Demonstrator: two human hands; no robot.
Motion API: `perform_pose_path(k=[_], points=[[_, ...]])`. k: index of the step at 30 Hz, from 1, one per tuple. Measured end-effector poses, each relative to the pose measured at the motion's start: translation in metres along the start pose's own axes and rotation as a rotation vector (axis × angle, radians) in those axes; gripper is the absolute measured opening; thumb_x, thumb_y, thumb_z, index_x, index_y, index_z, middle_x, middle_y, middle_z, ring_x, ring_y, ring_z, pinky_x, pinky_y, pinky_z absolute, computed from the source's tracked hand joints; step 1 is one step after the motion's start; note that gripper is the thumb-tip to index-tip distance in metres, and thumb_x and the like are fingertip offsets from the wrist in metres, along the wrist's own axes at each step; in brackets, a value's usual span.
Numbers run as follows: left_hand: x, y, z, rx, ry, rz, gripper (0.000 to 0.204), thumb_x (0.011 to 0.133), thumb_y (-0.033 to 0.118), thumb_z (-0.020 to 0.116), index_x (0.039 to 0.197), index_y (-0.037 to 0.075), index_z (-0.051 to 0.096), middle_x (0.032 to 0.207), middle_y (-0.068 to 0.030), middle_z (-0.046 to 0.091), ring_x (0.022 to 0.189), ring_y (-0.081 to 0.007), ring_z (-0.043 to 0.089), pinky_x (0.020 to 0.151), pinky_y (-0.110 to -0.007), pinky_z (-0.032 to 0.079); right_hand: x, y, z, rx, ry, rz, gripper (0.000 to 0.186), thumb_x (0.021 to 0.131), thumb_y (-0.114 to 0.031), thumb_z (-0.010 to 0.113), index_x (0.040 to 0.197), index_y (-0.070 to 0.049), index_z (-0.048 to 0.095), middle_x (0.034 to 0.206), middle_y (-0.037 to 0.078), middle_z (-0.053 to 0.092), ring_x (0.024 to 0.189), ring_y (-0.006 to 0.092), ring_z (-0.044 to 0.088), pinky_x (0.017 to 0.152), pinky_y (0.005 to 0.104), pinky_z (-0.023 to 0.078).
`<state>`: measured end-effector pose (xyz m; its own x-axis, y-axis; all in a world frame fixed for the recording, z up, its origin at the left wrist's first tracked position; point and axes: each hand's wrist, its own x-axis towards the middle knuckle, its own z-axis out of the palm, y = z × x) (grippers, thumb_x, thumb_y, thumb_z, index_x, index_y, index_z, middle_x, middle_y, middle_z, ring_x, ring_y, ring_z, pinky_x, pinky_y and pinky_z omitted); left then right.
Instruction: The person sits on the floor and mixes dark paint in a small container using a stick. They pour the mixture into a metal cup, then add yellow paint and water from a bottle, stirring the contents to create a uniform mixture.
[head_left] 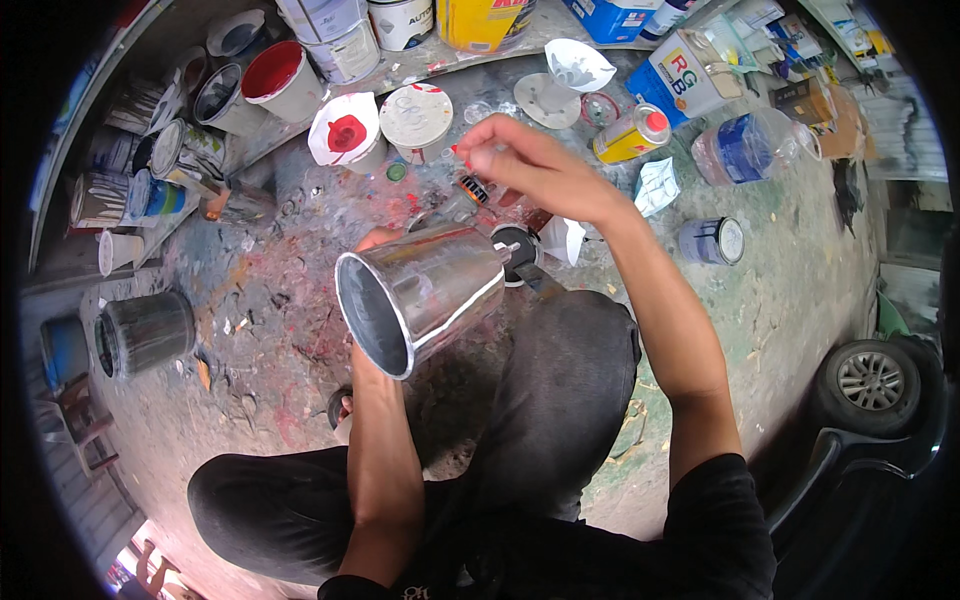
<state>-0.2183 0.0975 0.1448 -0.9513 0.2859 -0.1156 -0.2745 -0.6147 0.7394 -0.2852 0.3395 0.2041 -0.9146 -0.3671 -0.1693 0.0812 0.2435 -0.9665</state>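
Note:
A silver metal spray gun cup (445, 285) lies tilted above my knees, its wide mouth facing the lower left and its narrow threaded neck pointing right. My left hand (377, 238) grips it from behind, so most of the fingers are hidden. Over the paint-stained floor, my right hand (520, 165) is raised beyond the cup, thumb and fingers curled together. A small red spot shows by its fingertips; whether they hold it is unclear. Below that hand lies a small bottle with a dark label (472, 190). A dark round lid or can (517, 250) is partly behind the cup's neck.
A white tub with red paint (345, 135) and a lidded tub (416, 115) stand ahead. Further right are a yellow can (630, 135), a small tin (712, 241) and a clear plastic jug (750, 148). Several paint buckets line the left shelf. A grey container (150, 333) sits left.

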Motion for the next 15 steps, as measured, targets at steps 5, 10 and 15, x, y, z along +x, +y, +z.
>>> perform_pose_path(k=[5, 10, 15], points=[[-0.002, -0.004, -0.004, 0.185, 0.028, 0.139, 0.027, 0.092, 0.024, 0.07, 0.109, 0.005, 0.058, 0.105, -0.0101, 0.068, 0.095, -0.017, 0.065, 0.084, -0.034, 0.056, 0.002, 0.011, 0.001, 0.098, -0.081, -0.021, 0.037, 0.1, -0.026, 0.063, 0.132, -0.011, 0.051, 0.102, 0.002, 0.063, 0.091, 0.0102, 0.06, 0.075, 0.0268, 0.052], [0.004, -0.011, -0.016, 0.273, 0.034, 0.128, 0.03, 0.094, 0.024, 0.068, 0.114, 0.005, 0.057, 0.11, -0.0111, 0.066, 0.098, -0.0185, 0.065, 0.085, -0.034, 0.056, 0.002, 0.011, 0.005, 0.079, -0.063, -0.093, 0.038, 0.1, -0.021, 0.064, 0.134, -0.01, 0.05, 0.108, 0.005, 0.062, 0.09, 0.0109, 0.06, 0.077, 0.0269, 0.052], [0.01, -0.013, -0.018, 0.094, 0.01, 0.043, 0.033, 0.094, 0.025, 0.067, 0.119, 0.005, 0.055, 0.114, -0.0121, 0.065, 0.1, -0.0205, 0.065, 0.085, -0.035, 0.057, 0.01, 0.021, 0.008, -0.018, 0.007, -0.036, 0.041, 0.098, -0.024, 0.067, 0.134, -0.01, 0.05, 0.104, 0.003, 0.064, 0.09, 0.0101, 0.06, 0.078, 0.0283, 0.051]])
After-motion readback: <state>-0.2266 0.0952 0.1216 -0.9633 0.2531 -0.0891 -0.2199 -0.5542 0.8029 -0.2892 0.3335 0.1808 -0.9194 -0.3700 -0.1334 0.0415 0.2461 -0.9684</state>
